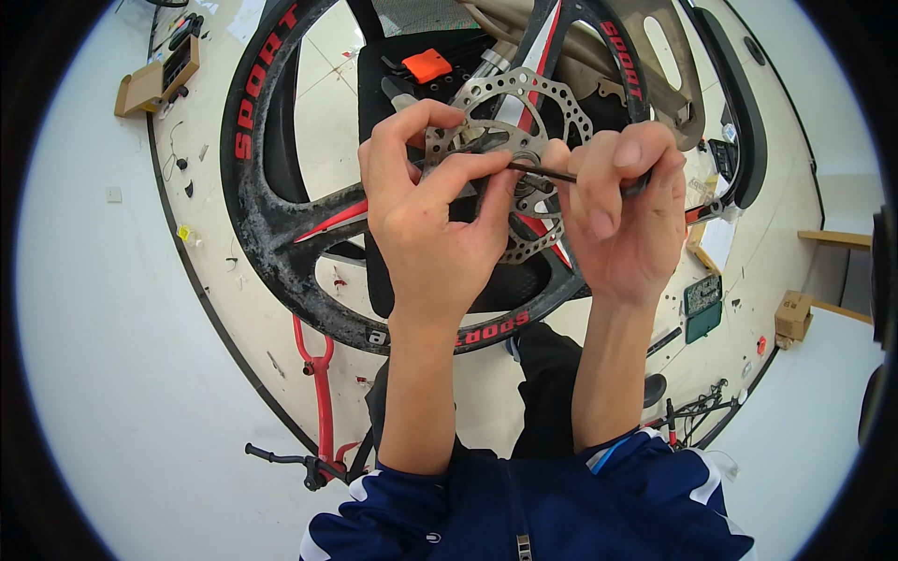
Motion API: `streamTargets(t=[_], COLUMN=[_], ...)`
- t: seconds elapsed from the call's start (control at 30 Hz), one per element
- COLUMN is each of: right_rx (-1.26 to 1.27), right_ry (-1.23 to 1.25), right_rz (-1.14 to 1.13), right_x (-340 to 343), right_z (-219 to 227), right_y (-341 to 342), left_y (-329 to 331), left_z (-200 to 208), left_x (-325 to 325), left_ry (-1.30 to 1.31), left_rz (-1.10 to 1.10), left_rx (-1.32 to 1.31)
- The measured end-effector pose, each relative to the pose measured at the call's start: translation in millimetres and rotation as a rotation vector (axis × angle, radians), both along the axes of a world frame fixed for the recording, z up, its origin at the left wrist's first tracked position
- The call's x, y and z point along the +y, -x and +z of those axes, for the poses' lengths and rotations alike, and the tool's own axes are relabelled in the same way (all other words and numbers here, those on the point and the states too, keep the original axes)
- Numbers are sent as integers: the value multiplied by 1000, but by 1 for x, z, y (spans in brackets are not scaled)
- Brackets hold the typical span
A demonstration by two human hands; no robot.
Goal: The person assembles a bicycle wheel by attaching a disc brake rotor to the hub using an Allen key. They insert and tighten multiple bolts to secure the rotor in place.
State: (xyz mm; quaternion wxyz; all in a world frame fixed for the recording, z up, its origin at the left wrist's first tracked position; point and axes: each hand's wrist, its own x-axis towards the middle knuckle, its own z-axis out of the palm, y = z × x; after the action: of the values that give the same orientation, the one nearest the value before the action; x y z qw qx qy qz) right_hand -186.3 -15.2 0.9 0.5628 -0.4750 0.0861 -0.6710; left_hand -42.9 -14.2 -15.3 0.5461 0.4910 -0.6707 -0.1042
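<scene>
A black bicycle wheel (245,201) with broad spokes and red lettering lies in front of me. At its hub sits a silver brake disc (572,110) with a ring of holes. My right hand (622,210) is closed around a thin black hex key (547,172), which lies sideways above the hub. The thumb and index finger of my left hand (432,201) pinch together at the tip of that key, in front of the disc. Whether a small bolt sits at the tip, the fingers hide.
Under the wheel stands a black chair seat (379,271), with an orange piece (427,65) on it. A red bike frame (323,402) lies at lower left. An open cardboard box (154,84), a green case (703,323) and several small parts are scattered on the floor.
</scene>
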Motion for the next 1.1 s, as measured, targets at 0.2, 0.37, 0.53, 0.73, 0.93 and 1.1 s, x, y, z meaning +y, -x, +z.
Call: streamTargets(t=[0.2,0.37,0.53,0.73,0.93,1.1], right_rx=[317,606,587,570,447,591], right_ry=[0,78,174,187,-26,134], right_rz=[-177,-362,-270,-91,-235,-587], right_x=[3,10,3,4,10,1], right_z=[12,23,17,19,26,5], right_y=[4,-6,0,5,-3,4], left_y=[-2,-3,-5,-10,-6,-1], left_z=[-1,-5,11,10,2,-7], left_x=[0,-2,3,3,1,-1], left_ry=[-13,16,-2,93,142,206], left_rz=[1,-21,-78,-82,-36,3], left_rx=[-11,23,-80,-219,-160,-90])
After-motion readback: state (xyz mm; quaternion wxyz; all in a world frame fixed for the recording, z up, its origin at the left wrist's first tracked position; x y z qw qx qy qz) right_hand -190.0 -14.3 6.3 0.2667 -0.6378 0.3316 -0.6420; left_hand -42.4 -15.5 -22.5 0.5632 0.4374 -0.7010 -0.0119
